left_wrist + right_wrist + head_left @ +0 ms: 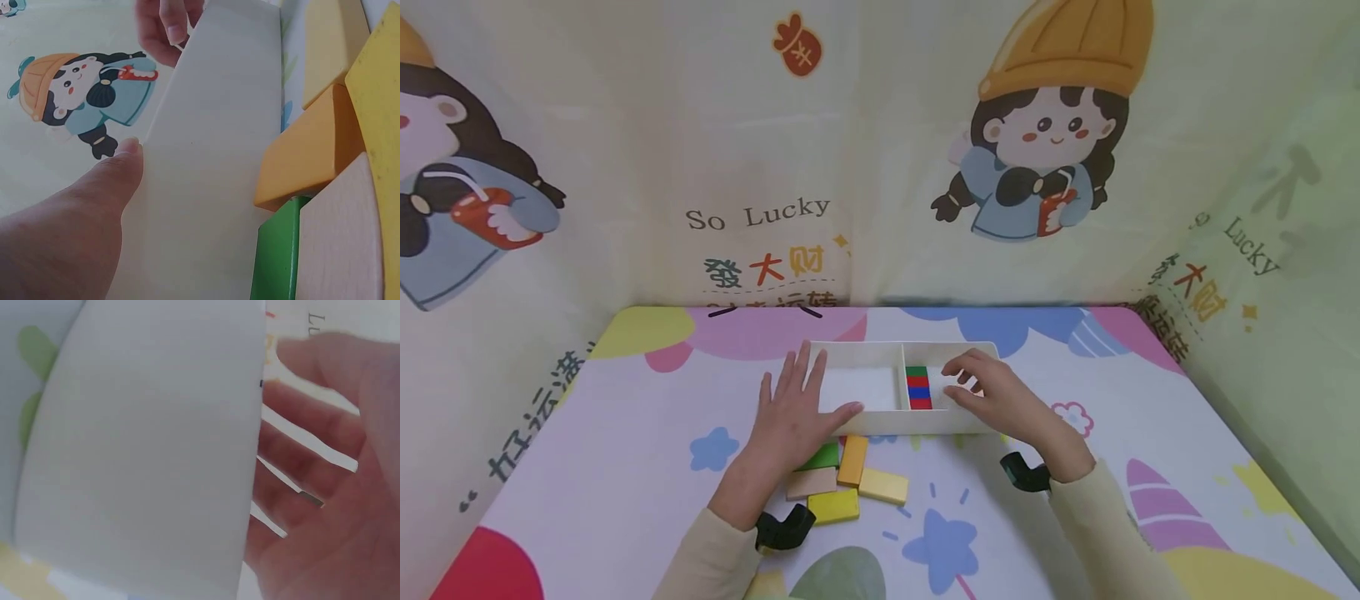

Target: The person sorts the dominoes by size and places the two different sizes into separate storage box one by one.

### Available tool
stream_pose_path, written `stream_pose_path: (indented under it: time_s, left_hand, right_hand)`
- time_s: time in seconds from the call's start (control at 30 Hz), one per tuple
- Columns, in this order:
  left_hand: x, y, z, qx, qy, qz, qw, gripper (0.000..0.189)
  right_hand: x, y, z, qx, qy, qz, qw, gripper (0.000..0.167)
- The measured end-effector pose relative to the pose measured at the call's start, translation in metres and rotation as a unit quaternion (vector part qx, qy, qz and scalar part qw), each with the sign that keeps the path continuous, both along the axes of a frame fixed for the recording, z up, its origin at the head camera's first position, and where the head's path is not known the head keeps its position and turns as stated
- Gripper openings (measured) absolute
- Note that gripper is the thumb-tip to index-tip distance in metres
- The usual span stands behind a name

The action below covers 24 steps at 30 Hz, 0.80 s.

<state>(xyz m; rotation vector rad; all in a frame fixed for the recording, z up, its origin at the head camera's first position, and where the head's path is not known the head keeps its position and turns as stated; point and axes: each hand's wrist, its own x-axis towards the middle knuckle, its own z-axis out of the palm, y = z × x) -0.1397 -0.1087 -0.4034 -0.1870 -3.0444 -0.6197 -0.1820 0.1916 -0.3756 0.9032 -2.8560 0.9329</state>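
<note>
A white box [917, 422] with a divider lies lengthwise across the table. My left hand [790, 425] spreads its fingers over the box's left end, the thumb lying at the front rim. Above the right compartment hovers my right hand [996, 392], fingers loosely bent and apart. In the right wrist view, no object shows between that hand's fingers [300, 456]. Against the divider, inside the right compartment, sits a row of green, red and blue blocks [918, 388]. The left compartment's visible floor [861, 387] is bare white.
In front of the box lie loose blocks: green [822, 456], orange [853, 461], pale yellow [883, 486], yellow [833, 506] and pinkish wood [812, 482]. Another pale block [765, 585] shows at the bottom edge. A printed cloth [880, 167] hangs behind the table.
</note>
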Motion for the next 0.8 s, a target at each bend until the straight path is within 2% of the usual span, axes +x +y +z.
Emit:
stream_pose_path:
  time_s: [0.17,0.33,0.4,0.5,0.57,0.67,0.8]
  left_hand:
    - [0.001,0.002,-0.001,-0.001,0.005,0.0,1.0,0.099]
    - [0.001,0.005,-0.004,-0.001,0.001,0.0,1.0,0.099]
    - [0.001,0.007,-0.004,-0.003,0.003,0.002,1.0,0.098]
    - [0.001,0.009,-0.005,-0.006,0.005,0.003,1.0,0.098]
    - [0.002,0.01,-0.005,-0.004,0.003,0.001,1.0,0.099]
    - [0.003,0.009,-0.005,0.002,0.001,0.001,1.0,0.1]
    - [0.003,0.004,-0.005,0.002,0.009,0.005,0.9999,0.1]
  right_hand:
    - [0.013,0.006,-0.005,0.019,0.065,-0.055,0.9962,0.027]
    - [0.019,0.018,-0.018,0.032,0.162,-0.089,0.9823,0.032]
    - [0.019,0.022,-0.023,0.039,0.177,-0.105,0.9779,0.041]
    - [0.02,0.026,-0.03,0.048,0.16,-0.124,0.9781,0.054]
    - [0.021,0.028,-0.034,0.055,0.129,-0.137,0.9807,0.061]
    - [0.021,0.028,-0.04,0.057,0.087,-0.146,0.9837,0.068]
    - [0.018,0.025,-0.043,0.058,0.065,-0.155,0.9841,0.073]
